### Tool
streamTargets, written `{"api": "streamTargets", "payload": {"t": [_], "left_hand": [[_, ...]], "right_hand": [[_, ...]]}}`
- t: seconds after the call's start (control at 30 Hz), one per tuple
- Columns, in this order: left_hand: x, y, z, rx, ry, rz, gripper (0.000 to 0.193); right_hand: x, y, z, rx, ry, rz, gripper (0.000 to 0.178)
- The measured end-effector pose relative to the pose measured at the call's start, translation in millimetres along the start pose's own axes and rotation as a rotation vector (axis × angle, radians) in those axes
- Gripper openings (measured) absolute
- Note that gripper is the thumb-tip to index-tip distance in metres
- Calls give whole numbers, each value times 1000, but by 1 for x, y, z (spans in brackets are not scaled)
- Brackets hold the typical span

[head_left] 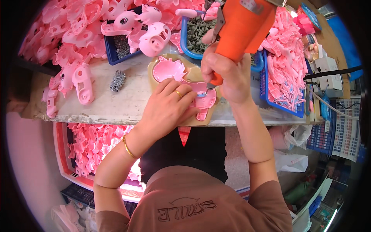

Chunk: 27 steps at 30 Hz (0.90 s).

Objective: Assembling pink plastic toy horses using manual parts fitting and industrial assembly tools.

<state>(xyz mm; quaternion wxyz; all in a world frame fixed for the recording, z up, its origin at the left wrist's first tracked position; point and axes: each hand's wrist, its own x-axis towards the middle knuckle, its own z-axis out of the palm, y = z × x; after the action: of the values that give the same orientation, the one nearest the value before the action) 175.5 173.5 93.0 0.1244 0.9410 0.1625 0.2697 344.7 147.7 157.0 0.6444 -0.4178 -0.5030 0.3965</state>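
My right hand [228, 73] is wrapped round the grip of an orange power screwdriver [241, 29], its bit pointing down into a pink plastic toy shell [170, 70]. That shell lies hollow side up in a tan shaped holder [154, 79] on the bench. By the bit tip, a small light-blue piece [201, 94] sits inside the shell. My left hand [168, 106] rests palm down across the shell's middle, fingers stretched out, and covers part of it. The screw under the bit is too small to make out.
Left of the holder lies a small pile of screws [118, 81]. Blue bins hold screws, dark grey parts [199, 36] and thin pink parts [286, 65]. Pink toy shells [83, 23] heap up at the back left. Below the bench edge stands a crate of pink pieces [96, 145].
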Motion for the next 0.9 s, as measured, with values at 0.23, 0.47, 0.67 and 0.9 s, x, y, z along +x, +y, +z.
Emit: {"api": "streamTargets", "payload": {"t": [0.23,0.47,0.67,0.9], "left_hand": [[1,1,0,2,1,-9,32],[3,2,-2,2,-12,-22,30],[3,1,-2,-2,-9,-28,30],[0,4,-9,20,-7,-3,32]], "right_hand": [[-1,3,-1,16,2,-20,35],[-4,16,-4,-43,-71,-97,23],[-4,14,-2,-39,-21,-55,25],[17,-14,16,-93,-113,-115,31]]}}
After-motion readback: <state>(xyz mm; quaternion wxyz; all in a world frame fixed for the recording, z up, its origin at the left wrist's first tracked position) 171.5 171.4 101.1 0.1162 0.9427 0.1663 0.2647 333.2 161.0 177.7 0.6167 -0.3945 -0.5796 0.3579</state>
